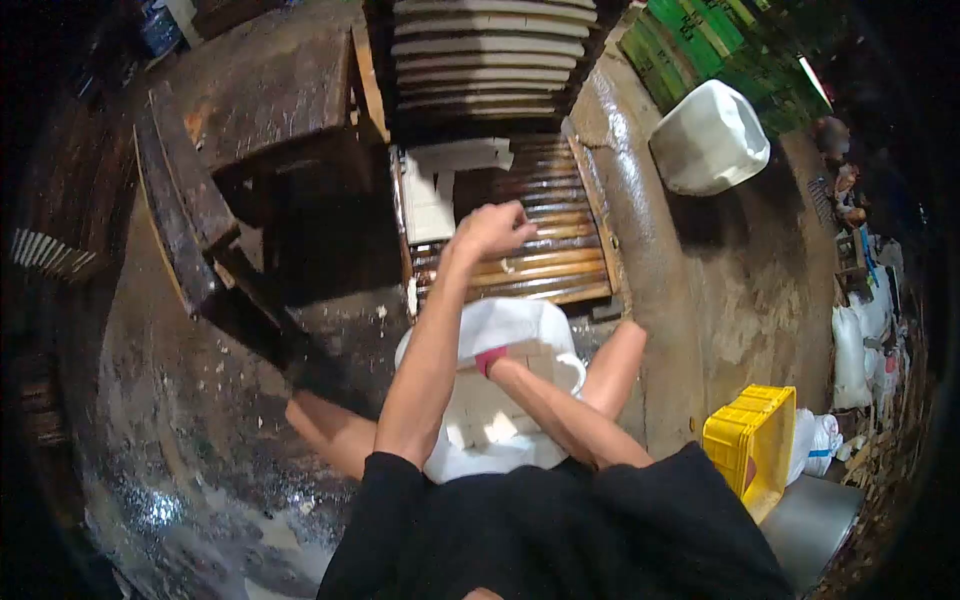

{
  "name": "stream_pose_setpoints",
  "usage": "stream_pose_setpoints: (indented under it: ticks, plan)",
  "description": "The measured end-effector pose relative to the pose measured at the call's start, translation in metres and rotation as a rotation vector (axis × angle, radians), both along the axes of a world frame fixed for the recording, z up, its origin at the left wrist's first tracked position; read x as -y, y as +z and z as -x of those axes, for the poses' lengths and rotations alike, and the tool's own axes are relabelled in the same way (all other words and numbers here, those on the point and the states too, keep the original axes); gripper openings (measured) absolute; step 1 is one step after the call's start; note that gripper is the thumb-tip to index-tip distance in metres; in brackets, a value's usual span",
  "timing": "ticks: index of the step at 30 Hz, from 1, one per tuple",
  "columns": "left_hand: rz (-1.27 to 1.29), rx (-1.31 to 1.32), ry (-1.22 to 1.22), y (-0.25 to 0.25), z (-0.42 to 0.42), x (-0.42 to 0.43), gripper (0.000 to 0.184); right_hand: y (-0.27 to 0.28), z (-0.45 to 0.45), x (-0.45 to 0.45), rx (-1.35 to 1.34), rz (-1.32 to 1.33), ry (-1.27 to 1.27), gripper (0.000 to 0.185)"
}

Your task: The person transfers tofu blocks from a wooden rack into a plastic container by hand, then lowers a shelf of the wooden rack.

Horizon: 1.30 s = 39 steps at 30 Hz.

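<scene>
My left hand (492,229) is above a slatted rack (560,240) of wet, round brown slats. Its fingers are curled, and the palm side is hidden. White flat blocks (430,213) lie along the rack's left side, close to this hand. Between my legs stands a white plastic tub (520,313) holding pale rectangular blocks (511,414). My right forearm reaches into this tub, ending at a pink band (489,361) around the wrist. The fingers of my right hand are out of sight beyond the band.
Behind the rack rises a stack of pale-edged layers (490,48). A dark wooden table (280,95) and bench (190,170) stand left. To the right are a white jerrycan-like container (708,140), green crates (690,40), a yellow crate (745,410) and a metal pot (815,525). The floor (160,400) looks wet.
</scene>
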<state>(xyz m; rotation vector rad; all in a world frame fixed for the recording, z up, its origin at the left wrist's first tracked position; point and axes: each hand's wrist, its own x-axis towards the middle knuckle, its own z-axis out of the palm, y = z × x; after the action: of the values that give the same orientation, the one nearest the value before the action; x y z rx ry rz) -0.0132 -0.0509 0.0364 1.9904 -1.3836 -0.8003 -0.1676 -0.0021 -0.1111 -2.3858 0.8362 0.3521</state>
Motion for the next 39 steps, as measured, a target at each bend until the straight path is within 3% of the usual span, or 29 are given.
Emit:
stream_pose_setpoints:
  ticks: [3, 5, 8, 10, 11, 13, 16, 18, 19, 21, 22, 24, 26, 29, 32, 33, 35, 39]
  plan:
    - [-0.127, 0.088, -0.132, -0.011, 0.005, 0.014, 0.042, 0.020, 0.005, -0.005, -0.061, -0.046, 0.141, 0.036]
    - [-0.271, 0.103, -0.194, -0.010, 0.006, 0.021, 0.044, 0.064, 0.015, -0.015, -0.083, -0.173, 0.290, 0.035]
    - [-0.371, 0.165, -0.228, -0.028, 0.007, 0.031, 0.042, 0.165, 0.041, -0.008, -0.061, -0.690, 0.409, 0.033]
    - [-0.500, 0.208, -0.206, -0.021, 0.011, 0.030, 0.039, 0.221, 0.060, 0.036, -0.131, -1.156, 0.230, 0.032]
    - [-0.520, 0.219, -0.199, -0.018, 0.014, 0.029, 0.034, 0.211, 0.089, 0.084, -0.034, -0.912, 0.264, 0.033]
    - [-0.549, 0.293, -0.210, -0.028, 0.027, 0.025, 0.026, 0.244, 0.035, 0.139, 0.169, -1.397, -0.147, 0.040]
    - [-0.555, 0.373, -0.272, -0.043, 0.047, 0.028, 0.021, 0.142, -0.009, 0.254, 0.734, -1.203, -0.444, 0.045]
    - [-0.553, 0.338, -0.204, -0.047, 0.057, 0.028, 0.019, 0.019, -0.048, 0.339, 0.691, -0.981, -0.843, 0.048]
    - [-0.607, 0.364, -0.240, -0.046, 0.061, 0.028, 0.018, -0.025, -0.070, 0.363, 0.722, -0.858, -0.869, 0.050]
    - [-0.717, 0.382, -0.263, -0.045, 0.057, 0.035, 0.017, -0.068, -0.112, 0.394, 0.652, -0.892, -0.960, 0.053]
    - [-0.775, 0.364, -0.258, -0.043, 0.058, 0.036, 0.017, -0.138, -0.133, 0.429, 0.719, -1.028, -0.983, 0.054]
    - [-0.828, 0.326, -0.260, -0.054, 0.067, 0.035, 0.017, -0.200, -0.176, 0.427, 0.415, -0.052, -0.729, 0.055]
    - [-0.801, 0.315, -0.268, -0.068, 0.070, 0.033, 0.018, -0.202, -0.226, 0.391, 0.217, 0.529, -0.507, 0.056]
    - [-0.826, 0.212, -0.221, -0.045, 0.060, 0.035, 0.014, -0.194, -0.261, 0.364, 0.197, 0.622, -0.398, 0.056]
    - [-0.702, 0.246, -0.247, -0.040, 0.062, 0.027, 0.016, -0.193, -0.257, 0.394, 0.272, 0.274, -0.337, 0.056]
    - [-0.609, 0.356, -0.212, -0.044, 0.067, 0.019, 0.014, -0.184, -0.252, 0.409, 0.358, 0.027, -0.378, 0.056]
    - [-0.652, 0.439, -0.247, -0.058, 0.074, 0.020, 0.012, -0.153, -0.248, 0.423, 0.515, -0.520, -0.502, 0.057]
    - [-0.965, 0.168, -0.292, -0.046, 0.062, 0.043, 0.035, -0.155, -0.258, 0.430, 0.671, -1.182, -0.640, 0.057]
